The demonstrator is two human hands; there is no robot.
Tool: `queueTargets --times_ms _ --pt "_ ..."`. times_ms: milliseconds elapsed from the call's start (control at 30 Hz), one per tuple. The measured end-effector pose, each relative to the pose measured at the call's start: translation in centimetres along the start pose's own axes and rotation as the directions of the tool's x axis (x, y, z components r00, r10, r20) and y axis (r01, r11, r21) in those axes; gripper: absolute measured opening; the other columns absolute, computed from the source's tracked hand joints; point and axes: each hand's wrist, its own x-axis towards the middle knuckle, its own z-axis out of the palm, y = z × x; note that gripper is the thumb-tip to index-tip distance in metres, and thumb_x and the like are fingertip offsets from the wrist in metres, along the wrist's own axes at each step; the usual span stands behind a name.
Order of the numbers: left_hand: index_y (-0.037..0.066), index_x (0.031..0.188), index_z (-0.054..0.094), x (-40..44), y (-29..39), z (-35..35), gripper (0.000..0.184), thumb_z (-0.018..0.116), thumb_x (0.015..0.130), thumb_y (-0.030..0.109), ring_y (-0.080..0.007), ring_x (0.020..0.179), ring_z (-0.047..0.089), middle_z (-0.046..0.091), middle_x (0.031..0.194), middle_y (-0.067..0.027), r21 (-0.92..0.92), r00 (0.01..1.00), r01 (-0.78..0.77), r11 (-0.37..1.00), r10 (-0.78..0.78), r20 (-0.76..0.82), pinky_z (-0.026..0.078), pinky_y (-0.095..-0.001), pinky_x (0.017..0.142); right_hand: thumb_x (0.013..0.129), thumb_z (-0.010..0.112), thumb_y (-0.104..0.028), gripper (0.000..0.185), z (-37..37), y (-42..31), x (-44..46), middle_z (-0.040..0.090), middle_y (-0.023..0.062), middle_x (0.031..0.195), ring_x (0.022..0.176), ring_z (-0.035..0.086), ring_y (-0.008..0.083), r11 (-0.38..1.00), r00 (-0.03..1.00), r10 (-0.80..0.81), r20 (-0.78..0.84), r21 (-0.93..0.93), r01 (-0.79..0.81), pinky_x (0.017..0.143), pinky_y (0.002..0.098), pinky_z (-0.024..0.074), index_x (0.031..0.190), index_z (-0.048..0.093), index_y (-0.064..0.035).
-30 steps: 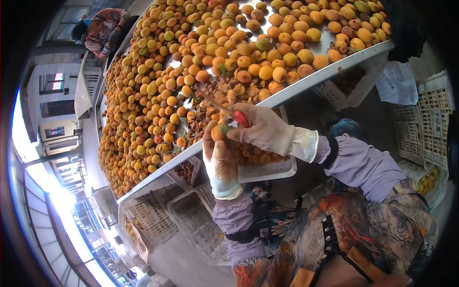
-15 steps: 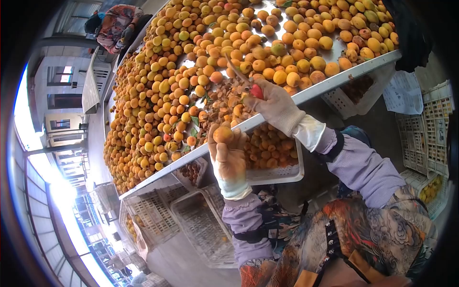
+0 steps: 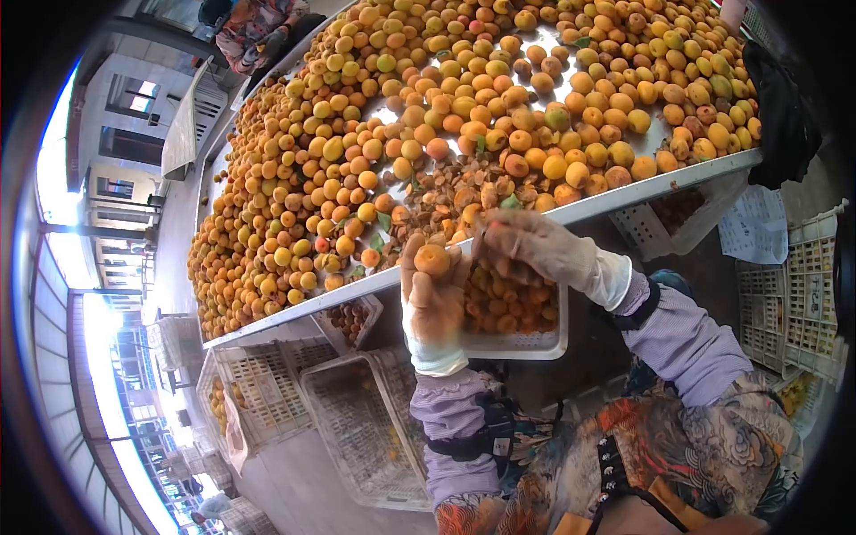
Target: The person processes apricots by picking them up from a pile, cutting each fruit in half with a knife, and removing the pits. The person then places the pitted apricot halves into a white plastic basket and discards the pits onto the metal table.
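An apricot rests in the gloved fingers of my left hand, just off the table's front rim. Close by on the right, my right hand is closed around the red-handled knife; little more than a speck of red shows, and the blade is blurred or hidden. Brown cut scraps lie heaped on the metal table in front of both hands, among whole apricots. Below the hands, a white crate holds apricot pieces.
Another person stands at the table's far left. A black bag hangs at the right corner. Plastic crates stand on the floor to the left, with stacked crates at the right.
My right hand has come down and in toward the apricot, bringing the knife off the scrap heap. My left hand still holds the apricot. The view has shifted slightly.
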Motion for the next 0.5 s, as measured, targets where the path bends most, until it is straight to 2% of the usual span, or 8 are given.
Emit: queueTargets --times_ms 67,100,167,200,233,333,433,500 --pt "0.008 0.137 0.034 -0.2 0.1 0.4 0.057 0.059 0.089 0.025 -0.0264 0.111 0.053 0.051 0.125 -0.0111 0.024 1.000 -0.010 1.000 0.010 0.015 0.042 -0.0451 0.098 0.093 0.051 -0.041 0.035 0.6 -0.3 -0.7 0.049 -0.0045 0.066 0.049 0.042 0.0017 0.990 0.959 0.141 0.245 -0.015 -0.142 0.043 0.0148 0.0316 0.101 0.055 -0.0067" --pt "0.005 0.137 0.033 -0.3 0.1 0.6 0.060 0.060 0.088 0.026 -0.0254 0.112 0.052 0.050 0.125 -0.0124 0.046 1.000 -0.010 0.999 0.011 -0.012 0.041 -0.0424 0.098 0.093 0.052 -0.037 0.031 0.4 0.4 -0.8 0.053 -0.0032 0.067 0.049 0.045 0.0019 0.985 0.942 0.168 0.292 -0.015 -0.171 0.042 0.0162 0.0353 0.097 0.056 -0.0069" --pt "-0.001 0.137 0.031 -0.4 0.0 0.6 0.063 0.060 0.087 0.026 -0.0245 0.114 0.049 0.047 0.127 -0.0159 0.054 1.000 -0.001 0.999 0.001 -0.009 0.040 -0.0394 0.099 0.093 0.052 -0.037 0.030 1.0 -0.3 -1.3 0.052 -0.0034 0.066 0.049 0.045 0.0019 0.977 0.938 0.211 0.275 -0.017 -0.215 0.042 0.0164 0.0350 0.093 0.056 -0.0073" --pt "-0.001 0.137 0.031 -0.4 0.0 0.8 0.063 0.060 0.087 0.026 -0.0245 0.114 0.049 0.047 0.127 -0.0159 0.053 1.000 0.000 0.999 0.000 -0.011 0.040 -0.0394 0.099 0.093 0.053 -0.037 0.030 1.4 -0.6 -1.4 0.052 -0.0036 0.064 0.049 0.044 0.0020 0.967 0.931 0.251 0.264 -0.020 -0.255 0.043 0.0166 0.0348 0.090 0.055 -0.0077" --pt "-0.002 0.136 0.031 -0.4 0.0 1.0 0.063 0.060 0.088 0.026 -0.0249 0.113 0.049 0.047 0.127 -0.0162 0.075 1.000 -0.006 0.997 0.007 -0.010 0.040 -0.0395 0.098 0.092 0.053 -0.039 0.030 1.4 -0.3 -1.2 0.046 -0.0079 0.059 0.046 0.041 0.0010 0.964 0.923 0.264 0.278 -0.078 -0.253 0.038 0.0171 0.0314 0.097 0.057 -0.0092" --pt "-0.004 0.136 0.031 -0.3 0.0 1.2 0.062 0.059 0.088 0.026 -0.0258 0.112 0.051 0.048 0.126 -0.0169 0.109 1.000 -0.019 0.994 0.019 0.004 0.040 -0.0399 0.098 0.093 0.053 -0.039 0.030 1.2 0.0 -1.3 0.046 -0.0078 0.059 0.046 0.041 0.0012 0.952 0.920 0.300 0.251 -0.146 -0.270 0.038 0.0168 0.0323 0.095 0.058 -0.0092" --pt "-0.005 0.136 0.031 -0.3 0.0 0.9 0.062 0.058 0.089 0.026 -0.0265 0.111 0.052 0.049 0.125 -0.0177 0.110 0.999 -0.022 0.994 0.017 0.041 0.041 -0.0402 0.098 0.093 0.052 -0.039 0.029 1.3 0.0 -1.6 0.045 -0.0079 0.058 0.046 0.039 0.0013 0.949 0.923 0.315 0.223 -0.052 -0.311 0.038 0.0172 0.0307 0.091 0.056 -0.0102" --pt "-0.005 0.136 0.031 -0.3 0.1 0.8 0.062 0.057 0.089 0.026 -0.0268 0.110 0.052 0.049 0.124 -0.0180 0.099 0.997 -0.020 0.995 0.013 0.073 0.042 -0.0402 0.097 0.093 0.052 -0.039 0.029 1.0 0.4 -1.5 0.044 -0.0080 0.058 0.045 0.038 0.0013 0.957 0.925 0.290 0.245 -0.066 -0.283 0.038 0.0176 0.0296 0.088 0.055 -0.0108"
